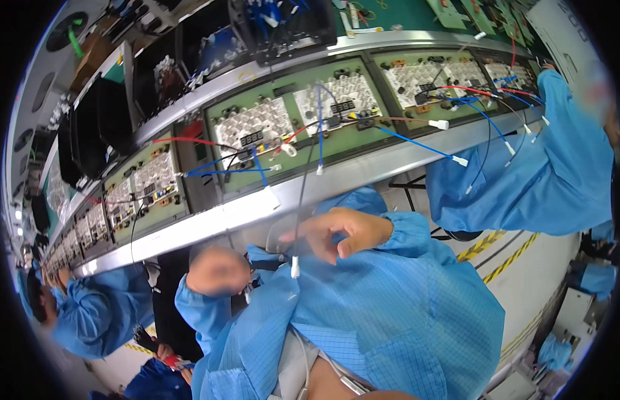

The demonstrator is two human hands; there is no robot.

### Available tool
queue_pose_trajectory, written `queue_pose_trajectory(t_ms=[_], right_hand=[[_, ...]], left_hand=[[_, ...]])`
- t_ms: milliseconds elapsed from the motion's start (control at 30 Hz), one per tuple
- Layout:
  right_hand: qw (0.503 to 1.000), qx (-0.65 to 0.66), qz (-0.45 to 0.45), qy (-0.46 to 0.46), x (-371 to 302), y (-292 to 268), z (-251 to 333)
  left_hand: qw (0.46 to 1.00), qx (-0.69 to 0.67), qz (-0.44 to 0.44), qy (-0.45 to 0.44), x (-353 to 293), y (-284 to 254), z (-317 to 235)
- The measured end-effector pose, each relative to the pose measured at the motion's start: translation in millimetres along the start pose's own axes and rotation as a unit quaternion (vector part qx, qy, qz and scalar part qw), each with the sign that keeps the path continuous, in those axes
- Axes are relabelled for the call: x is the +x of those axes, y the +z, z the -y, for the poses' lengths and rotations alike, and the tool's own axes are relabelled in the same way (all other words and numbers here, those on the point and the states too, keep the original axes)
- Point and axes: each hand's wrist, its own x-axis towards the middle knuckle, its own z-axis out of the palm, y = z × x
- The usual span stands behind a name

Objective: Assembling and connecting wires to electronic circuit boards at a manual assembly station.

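Observation:
My right hand [340, 230] is raised in front of my chest, its forefinger stretched to the left against a thin black wire [300, 193]. The wire hangs down from a green circuit board [290, 123] and ends in a small white plug [295, 267] just below my fingers. Whether the fingers pinch the wire is unclear. My left hand [220, 270] is blurred, curled like a fist lower left of the plug, with nothing visible in it. Both arms wear blue coat sleeves. The board carries white finned blocks and loose red, blue and black leads.
A long metal conveyor rail [363, 177] runs across, carrying more green boards [450, 80] [146, 183] with dangling leads. A person in a blue coat [556, 167] works at the right, another [90, 313] at the lower left. Yellow-black floor tape [503, 257] lies at the right.

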Motion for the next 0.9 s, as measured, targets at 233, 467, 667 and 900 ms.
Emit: queue_pose_trajectory(t_ms=[233, 467, 667, 900], right_hand=[[0.995, 0.075, 0.058, -0.010, 6, 17, 3], [0.974, 0.214, -0.079, -0.011, -27, 16, -11], [0.987, 0.157, -0.027, -0.029, -19, 25, -6], [0.989, 0.145, 0.016, 0.029, -20, 19, -1]], left_hand=[[0.991, 0.002, -0.126, 0.051, 51, 21, 0], [0.995, 0.014, -0.095, 0.028, 88, 45, -2], [0.994, 0.004, -0.090, 0.062, 102, 56, -1], [0.986, 0.155, -0.043, 0.042, 87, 47, -5]])
